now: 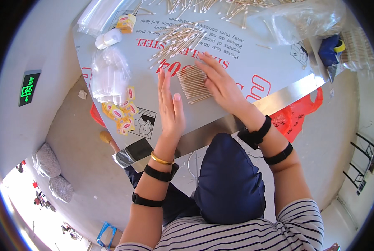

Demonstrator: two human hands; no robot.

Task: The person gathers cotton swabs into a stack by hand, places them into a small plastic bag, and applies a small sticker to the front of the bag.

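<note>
A squared-up row of cotton swabs [192, 86] lies flat on the film-covered table, between my two hands. My right hand [223, 87] has its fingers stretched out along the right end of the row and appears to touch it. On the other side, my left hand [170, 109] is upright on its edge with straight fingers, a small gap from the swabs. Neither hand grips anything. Just beyond my fingertips is a loose, fanned heap of cotton swabs [179, 41]. More scattered swabs [203, 5] spread along the far edge.
Clear plastic bags [109, 77] are stacked at left, beside yellow-and-red labels [122, 115] and a white roll [108, 38]. A yellow box [126, 23] stands behind. A large plastic bag [306, 21] and a blue tape dispenser [331, 50] sit far right. A metal strip [274, 94] edges the table.
</note>
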